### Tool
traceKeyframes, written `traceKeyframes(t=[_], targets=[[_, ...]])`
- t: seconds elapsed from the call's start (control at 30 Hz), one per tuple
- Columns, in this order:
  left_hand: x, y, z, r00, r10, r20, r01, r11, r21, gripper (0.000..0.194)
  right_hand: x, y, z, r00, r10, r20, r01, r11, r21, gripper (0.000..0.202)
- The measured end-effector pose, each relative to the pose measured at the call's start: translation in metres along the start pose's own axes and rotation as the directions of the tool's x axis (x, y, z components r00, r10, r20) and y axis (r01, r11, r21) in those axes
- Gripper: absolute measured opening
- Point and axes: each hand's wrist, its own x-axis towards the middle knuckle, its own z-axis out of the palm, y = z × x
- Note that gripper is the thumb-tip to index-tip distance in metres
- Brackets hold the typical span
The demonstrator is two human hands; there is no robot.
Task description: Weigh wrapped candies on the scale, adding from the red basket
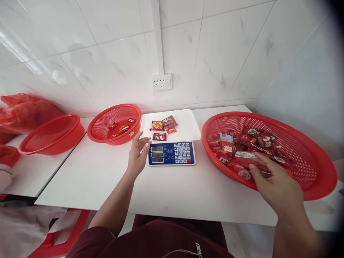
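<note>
My left hand (138, 154) is raised at the left front corner of a digital scale (172, 154), fingers apart and holding nothing. On the scale's white pan (185, 125) lie several small snack packets, among them a dark red packet (159, 137), a red and yellow packet (157, 125) and a small red packet (171, 130). My right hand (279, 182) reaches over the near rim of a large red basket (319, 168) heaped with red packets. Its thumb and fingers are spread just above or against a red packet with a white label (245, 154); whether they touch is unclear.
Left of the scale stands a red perforated basket (114, 122) with several packets inside. Farther left are a red basin (52, 134) and a tied red plastic bag (29, 111). A tiled wall with a socket (162, 82) backs the white table (166, 197). Another person's clothing (27, 229) shows lower left.
</note>
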Motion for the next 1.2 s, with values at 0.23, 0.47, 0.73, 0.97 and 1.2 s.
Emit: traceKeyframes(t=[0.23, 0.47, 0.73, 0.97, 1.2], targets=[[-0.001, -0.004, 0.004, 0.998, -0.032, 0.063, 0.023, 0.990, 0.138, 0.043, -0.001, -0.004, -0.002, 0.996, -0.004, 0.089, 0.004, 1.000, -0.003, 0.039], [0.048, -0.016, 0.023, 0.905, 0.133, 0.405, -0.336, 0.806, 0.486, 0.032, -0.004, -0.010, -0.005, 0.992, 0.023, 0.120, -0.021, 1.000, -0.018, 0.041], [0.117, -0.033, 0.058, 0.834, -0.083, 0.546, -0.306, 0.753, 0.582, 0.038, -0.003, -0.008, -0.005, 0.994, -0.001, 0.105, -0.001, 1.000, 0.017, 0.041], [0.134, -0.036, 0.064, 0.872, -0.113, 0.476, -0.213, 0.788, 0.578, 0.028, -0.001, -0.005, -0.004, 0.987, 0.023, 0.159, -0.026, 1.000, 0.016, 0.039], [0.147, -0.037, 0.055, 0.911, -0.208, 0.356, -0.091, 0.741, 0.666, 0.032, 0.003, 0.000, -0.002, 0.987, 0.026, 0.159, -0.028, 1.000, 0.005, 0.038]])
